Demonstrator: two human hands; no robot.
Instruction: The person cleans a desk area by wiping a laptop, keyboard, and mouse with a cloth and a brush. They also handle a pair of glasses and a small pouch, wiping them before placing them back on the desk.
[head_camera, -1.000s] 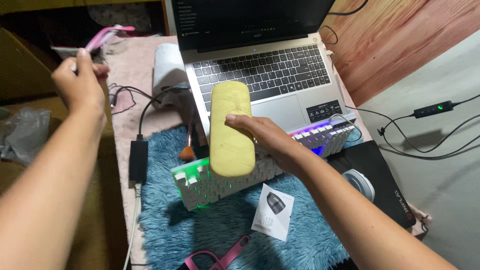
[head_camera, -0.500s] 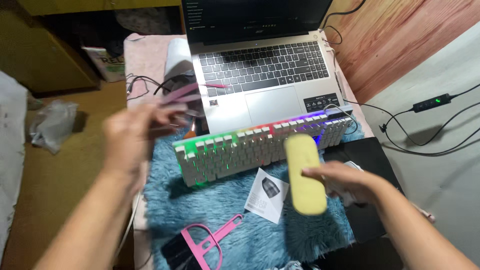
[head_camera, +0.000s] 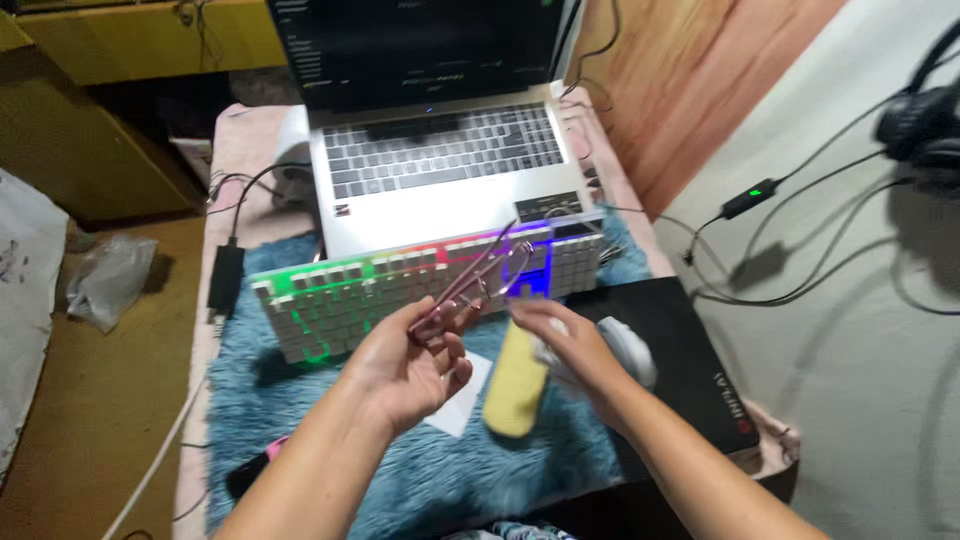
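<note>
A pair of pink-framed glasses (head_camera: 478, 280) was held in the left hand (head_camera: 405, 365), palm up, the grip closed in a pinch of thumb and fingers on the folded temple ends near the palm. The frame was raised up and away from the hand, its lenses seen above the lit keyboard (head_camera: 420, 290), though it could not be told how far it was lifted clear of the keys.

The right hand (head_camera: 568, 350) was seen just beside the left, its fingers curled loosely over the upper end of a yellow glasses case (head_camera: 515, 385). The grip was half closed; whether the case was truly clasped or only touched could not be told, as the hand was blurred. The case was stood at a tilt over the blue shaggy mat (head_camera: 300, 440), beside a white leaflet (head_camera: 462, 400).

Behind the right hand a white mouse (head_camera: 625, 350) was seen on a black mouse pad (head_camera: 690, 370). An open silver laptop (head_camera: 430, 170) was set beyond the keyboard on the counter (head_camera: 235, 150), and a black power adapter (head_camera: 224, 277) lay at the left edge of the mat.
</note>
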